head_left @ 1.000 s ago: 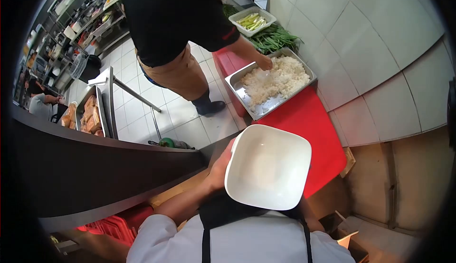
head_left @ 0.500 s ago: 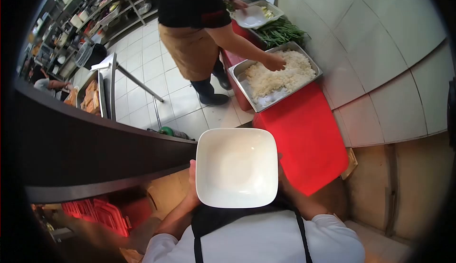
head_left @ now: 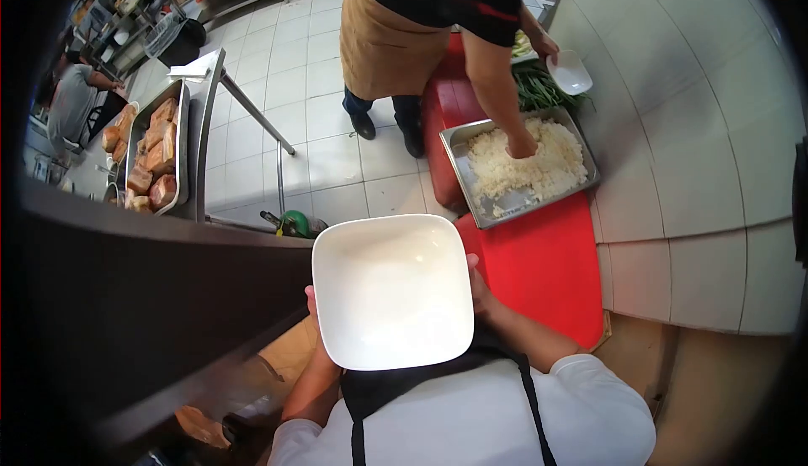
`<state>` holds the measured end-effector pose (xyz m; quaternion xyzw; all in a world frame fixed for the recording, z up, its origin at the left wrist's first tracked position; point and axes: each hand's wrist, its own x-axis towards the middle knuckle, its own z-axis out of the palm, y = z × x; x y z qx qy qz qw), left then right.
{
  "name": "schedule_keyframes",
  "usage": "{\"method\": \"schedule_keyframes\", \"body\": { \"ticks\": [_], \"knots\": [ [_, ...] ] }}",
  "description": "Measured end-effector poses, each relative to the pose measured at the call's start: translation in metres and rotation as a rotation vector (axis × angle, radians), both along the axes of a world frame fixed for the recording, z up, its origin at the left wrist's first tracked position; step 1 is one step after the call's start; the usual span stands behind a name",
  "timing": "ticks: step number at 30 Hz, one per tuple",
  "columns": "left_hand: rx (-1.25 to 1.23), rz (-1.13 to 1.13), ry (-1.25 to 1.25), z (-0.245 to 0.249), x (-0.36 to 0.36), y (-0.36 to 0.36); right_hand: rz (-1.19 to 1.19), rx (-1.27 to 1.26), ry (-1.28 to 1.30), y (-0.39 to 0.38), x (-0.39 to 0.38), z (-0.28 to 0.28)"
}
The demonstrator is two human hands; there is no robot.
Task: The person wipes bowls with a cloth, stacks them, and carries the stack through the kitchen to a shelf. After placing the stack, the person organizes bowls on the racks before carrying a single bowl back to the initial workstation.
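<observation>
Head camera: a white bowl (head_left: pixel 393 293) is held level in front of the wearer's chest, its open side facing up. Its shape is square with rounded corners, and nothing lies inside it. The left hand (head_left: pixel 312 304) grasps it from one side and the right hand (head_left: pixel 478 285) from the other; the bowl covers most of the fingers. A black apron (head_left: pixel 421 373) and a white shirt (head_left: pixel 471 420) show just below it.

Beyond the right hand is a bright red surface (head_left: pixel 543 268), with a metal tray (head_left: pixel 515 214) of white rice (head_left: pixel 551 156) at its far end. Another person (head_left: pixel 446 11) leans over that tray, one hand (head_left: pixel 522 145) touching the rice and the other (head_left: pixel 547 48) holding a small white dish (head_left: pixel 570 74) by its edge. Long green leaves (head_left: pixel 534 85) lie just beyond the tray, near a partly hidden container (head_left: pixel 523 48) of pale vegetables.

Across the tiled floor (head_left: pixel 286 117), a steel table (head_left: pixel 199 112) stands beside a long tray (head_left: pixel 183 129) of meat chunks (head_left: pixel 158 148). A green cylinder (head_left: pixel 296 223) lies near the table's leg, apart from the bowl.
</observation>
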<state>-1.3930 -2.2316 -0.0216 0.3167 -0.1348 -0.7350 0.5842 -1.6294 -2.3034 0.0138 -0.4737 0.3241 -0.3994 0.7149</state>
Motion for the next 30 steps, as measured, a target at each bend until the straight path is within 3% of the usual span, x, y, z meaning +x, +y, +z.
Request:
{"method": "schedule_keyframes", "body": {
  "ticks": [5,16,21,25,30],
  "knots": [
    [0.098,0.230,0.026,-0.050,0.026,-0.042,0.094,0.008,0.063,-0.080,0.033,0.023],
    [0.147,0.348,-0.009,-0.016,0.071,-0.140,0.380,-0.171,0.091,-0.250,0.110,0.028],
    [0.168,0.484,-0.063,-0.012,0.078,-0.191,0.526,-0.006,-0.099,-0.327,0.143,0.018],
    [0.154,0.506,-0.064,-0.005,0.089,-0.264,0.473,-0.145,-0.080,-0.397,0.161,0.022],
    [0.103,0.537,-0.091,0.005,0.120,-0.350,0.491,-0.100,-0.096,-0.474,0.190,0.030]
  ]
}}
